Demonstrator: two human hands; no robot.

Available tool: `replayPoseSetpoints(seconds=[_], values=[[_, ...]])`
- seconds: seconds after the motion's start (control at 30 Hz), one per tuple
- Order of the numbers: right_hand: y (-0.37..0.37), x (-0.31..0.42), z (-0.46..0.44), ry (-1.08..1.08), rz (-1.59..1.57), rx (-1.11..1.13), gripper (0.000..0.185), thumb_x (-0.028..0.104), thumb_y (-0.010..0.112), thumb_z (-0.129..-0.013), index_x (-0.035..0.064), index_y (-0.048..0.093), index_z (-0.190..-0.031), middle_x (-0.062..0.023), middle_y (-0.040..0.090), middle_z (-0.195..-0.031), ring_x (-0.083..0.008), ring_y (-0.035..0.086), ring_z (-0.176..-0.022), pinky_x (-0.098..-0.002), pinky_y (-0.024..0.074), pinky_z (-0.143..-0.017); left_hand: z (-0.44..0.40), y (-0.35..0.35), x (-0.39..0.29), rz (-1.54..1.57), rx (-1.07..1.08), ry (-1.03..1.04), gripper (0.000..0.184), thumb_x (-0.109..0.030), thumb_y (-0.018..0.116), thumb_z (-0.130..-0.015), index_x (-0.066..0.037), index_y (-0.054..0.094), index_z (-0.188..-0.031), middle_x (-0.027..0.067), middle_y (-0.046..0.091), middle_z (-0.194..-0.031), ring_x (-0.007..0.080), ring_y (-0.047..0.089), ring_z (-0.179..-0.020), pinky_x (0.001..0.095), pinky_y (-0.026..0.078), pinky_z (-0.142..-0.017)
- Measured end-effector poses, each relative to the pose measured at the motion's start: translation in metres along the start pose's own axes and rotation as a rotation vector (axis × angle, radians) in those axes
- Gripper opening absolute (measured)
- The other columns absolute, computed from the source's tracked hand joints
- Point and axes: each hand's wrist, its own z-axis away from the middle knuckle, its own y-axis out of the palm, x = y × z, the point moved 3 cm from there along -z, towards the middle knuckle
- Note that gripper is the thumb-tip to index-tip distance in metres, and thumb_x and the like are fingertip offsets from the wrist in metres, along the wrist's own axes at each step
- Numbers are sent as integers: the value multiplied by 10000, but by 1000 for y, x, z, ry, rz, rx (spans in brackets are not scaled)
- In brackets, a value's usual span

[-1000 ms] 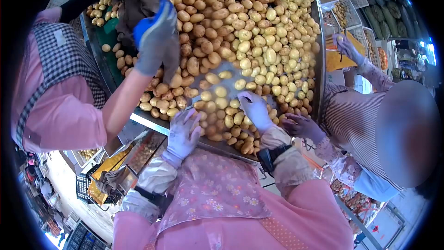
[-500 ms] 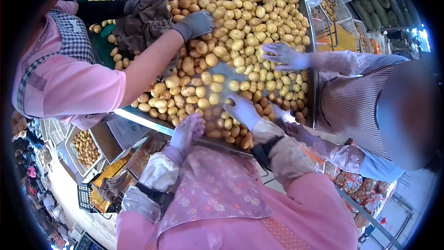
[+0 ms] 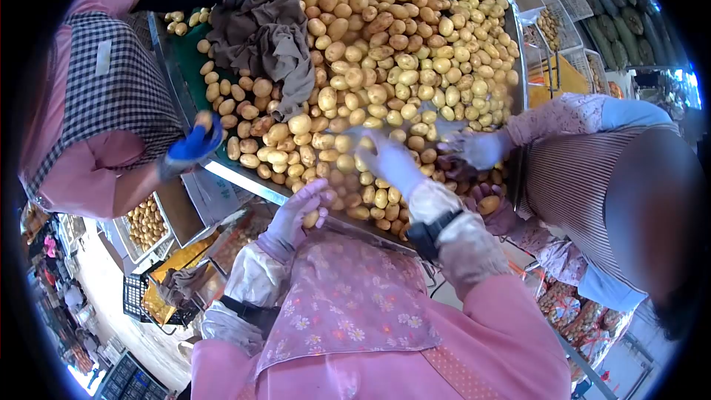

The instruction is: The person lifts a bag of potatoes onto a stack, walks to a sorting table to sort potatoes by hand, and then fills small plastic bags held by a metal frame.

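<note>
Many potatoes [image 3: 422,52] lie heaped on a metal-edged table [image 3: 248,181] with a green surface. My left hand [image 3: 300,211], in a pale glove, is at the near edge of the table, its fingers curled around a small potato [image 3: 311,218]. Over the near part of the heap is my right hand [image 3: 389,163], also gloved, slightly blurred. Its thumb and fingers are spread above the potatoes, and nothing shows between them.
At the left, a co-worker's blue-gloved hand [image 3: 194,141] holds a potato; the other is on a brown cloth [image 3: 270,37]. On the right, another co-worker's gloved hands [image 3: 481,150] are near mine. Crates [image 3: 559,26] stand beyond the table.
A potato now shows in my left hand. My right hand stays over the near potatoes. The left co-worker's hand has drawn back from the heap with a potato; the right co-worker's hand has moved nearer.
</note>
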Motion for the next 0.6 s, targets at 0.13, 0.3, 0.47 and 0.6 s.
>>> replayPoseSetpoints(seconds=[0.13,0.3,0.47,0.6], values=[[8,44,45,14,-455,293,587,439,676,-907,118,519,-1373,-213,680,-1093,-328,671,-985,-405,527,-856,7,17,-4,125,189,-51,383,-331,503,-1041,-69,512,-1320,47,590,-983,112,537,-714,230,444,-556],[18,-62,49,112,-507,-231,358,370,650,-921,116,650,-1174,-125,698,-973,-300,674,-911,-408,527,-820,-21,4,-25,-210,122,33,357,-389,534,-1020,-68,563,-1172,56,584,-927,97,544,-669,233,448,-532],[-34,-9,23,37,3,-407,216,265,622,-919,132,670,-1082,-106,682,-979,-298,659,-879,-412,527,-781,-76,19,-63,-1746,-204,900,430,-336,642,-912,2,571,-1168,202,671,-1081,309,695,-927,400,564,-804],[-22,50,-35,-361,56,-505,181,204,604,-901,170,677,-1063,-79,667,-1082,-277,654,-892,-381,532,-766,-108,50,-61,-1772,-94,-23,476,-315,672,-840,27,599,-1163,259,636,-1170,359,665,-1052,429,534,-907]])
